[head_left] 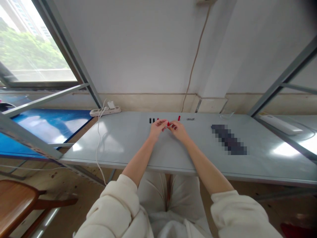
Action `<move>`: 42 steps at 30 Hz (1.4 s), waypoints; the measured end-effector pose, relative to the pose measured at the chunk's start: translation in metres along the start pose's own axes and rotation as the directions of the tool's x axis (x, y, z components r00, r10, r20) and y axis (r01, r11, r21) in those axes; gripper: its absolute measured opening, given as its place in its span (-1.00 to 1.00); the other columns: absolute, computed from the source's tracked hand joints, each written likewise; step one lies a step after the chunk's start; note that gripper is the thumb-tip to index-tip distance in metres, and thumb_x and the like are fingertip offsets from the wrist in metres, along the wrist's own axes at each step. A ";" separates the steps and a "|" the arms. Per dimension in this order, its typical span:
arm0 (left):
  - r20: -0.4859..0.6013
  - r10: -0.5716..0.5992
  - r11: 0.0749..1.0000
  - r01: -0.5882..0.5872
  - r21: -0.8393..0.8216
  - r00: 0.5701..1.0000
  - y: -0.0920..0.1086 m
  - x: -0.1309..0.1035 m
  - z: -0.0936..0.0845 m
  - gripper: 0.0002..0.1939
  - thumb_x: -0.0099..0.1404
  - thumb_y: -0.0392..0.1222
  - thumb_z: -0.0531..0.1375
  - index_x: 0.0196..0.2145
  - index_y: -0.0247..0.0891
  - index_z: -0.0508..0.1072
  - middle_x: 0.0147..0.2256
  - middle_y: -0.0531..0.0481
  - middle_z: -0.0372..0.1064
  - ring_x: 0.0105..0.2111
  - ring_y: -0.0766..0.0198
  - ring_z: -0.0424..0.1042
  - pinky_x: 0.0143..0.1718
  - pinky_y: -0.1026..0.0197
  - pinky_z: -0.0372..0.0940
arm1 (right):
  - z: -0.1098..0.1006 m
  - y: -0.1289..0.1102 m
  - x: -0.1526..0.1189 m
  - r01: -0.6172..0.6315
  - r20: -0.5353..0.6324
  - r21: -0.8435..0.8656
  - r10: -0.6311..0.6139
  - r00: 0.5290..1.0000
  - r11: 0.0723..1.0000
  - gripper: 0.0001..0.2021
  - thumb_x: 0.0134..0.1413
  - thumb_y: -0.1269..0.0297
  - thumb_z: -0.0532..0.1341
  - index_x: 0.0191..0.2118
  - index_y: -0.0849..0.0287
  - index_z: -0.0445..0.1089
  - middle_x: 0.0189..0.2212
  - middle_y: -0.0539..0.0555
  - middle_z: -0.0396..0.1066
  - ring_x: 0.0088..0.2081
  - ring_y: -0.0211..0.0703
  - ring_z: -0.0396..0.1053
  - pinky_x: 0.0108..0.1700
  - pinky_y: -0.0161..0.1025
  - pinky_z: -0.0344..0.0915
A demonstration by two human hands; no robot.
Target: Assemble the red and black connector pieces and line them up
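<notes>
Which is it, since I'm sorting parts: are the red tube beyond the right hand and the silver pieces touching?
Apart: the head view shows bare table between the red tube and the silver pieces.

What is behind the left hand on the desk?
Beyond the left hand, a red tip shows, with two black cylinders beside it. The hand covers whatever lies below the tip, so its full shape cannot be seen.
</notes>
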State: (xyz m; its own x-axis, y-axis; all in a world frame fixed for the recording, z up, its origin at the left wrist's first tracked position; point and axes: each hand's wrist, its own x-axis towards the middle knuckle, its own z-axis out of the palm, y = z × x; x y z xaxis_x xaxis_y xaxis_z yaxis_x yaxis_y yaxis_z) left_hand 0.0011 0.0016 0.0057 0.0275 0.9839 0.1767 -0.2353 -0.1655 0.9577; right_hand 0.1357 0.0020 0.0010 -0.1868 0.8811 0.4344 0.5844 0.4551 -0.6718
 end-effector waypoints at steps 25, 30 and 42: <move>-0.398 -0.091 0.994 0.062 -0.087 0.913 -0.002 0.007 -0.007 -0.84 0.07 -0.15 0.06 -0.49 -0.31 0.29 -0.62 0.12 0.19 -0.72 0.53 0.11 -0.69 0.39 -0.04 | 0.043 0.006 0.044 -0.129 0.115 -0.499 0.213 0.970 0.857 -0.73 -0.03 0.17 0.11 -0.24 0.22 0.33 -0.27 0.18 0.39 -0.23 -0.11 0.32 -0.25 -0.25 0.18; -0.164 0.016 0.973 0.022 0.228 0.986 -0.009 0.004 -0.001 -0.83 0.10 -0.15 0.05 -0.50 -0.30 0.32 -0.60 0.07 0.24 -0.69 0.49 0.15 -0.61 0.36 0.08 | 0.008 0.013 0.037 -0.223 -0.013 -0.510 0.252 0.968 0.831 -0.73 0.04 0.17 0.02 -0.25 0.20 0.33 -0.32 0.18 0.40 -0.24 -0.09 0.33 -0.23 -0.21 0.18; 0.298 0.239 0.532 -0.382 0.756 0.924 -0.016 -0.011 0.005 -0.79 0.16 -0.19 -0.02 -0.43 -0.27 0.39 -0.52 0.04 0.32 -0.56 0.42 0.20 -0.45 0.34 0.13 | -0.035 0.043 0.037 -0.541 -0.165 -0.555 0.553 0.816 0.632 -0.53 -0.03 0.04 0.06 -0.14 0.38 0.28 -0.19 0.37 0.32 -0.13 0.08 0.29 -0.19 -0.12 0.20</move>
State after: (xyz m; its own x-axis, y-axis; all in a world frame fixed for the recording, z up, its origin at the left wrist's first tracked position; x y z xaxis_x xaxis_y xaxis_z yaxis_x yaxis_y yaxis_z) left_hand 0.0092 -0.0072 -0.0102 0.2590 0.8494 0.4599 0.5989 -0.5148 0.6134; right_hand 0.1814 0.0492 0.0091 0.3013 0.9500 0.0822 0.9087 -0.2599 -0.3266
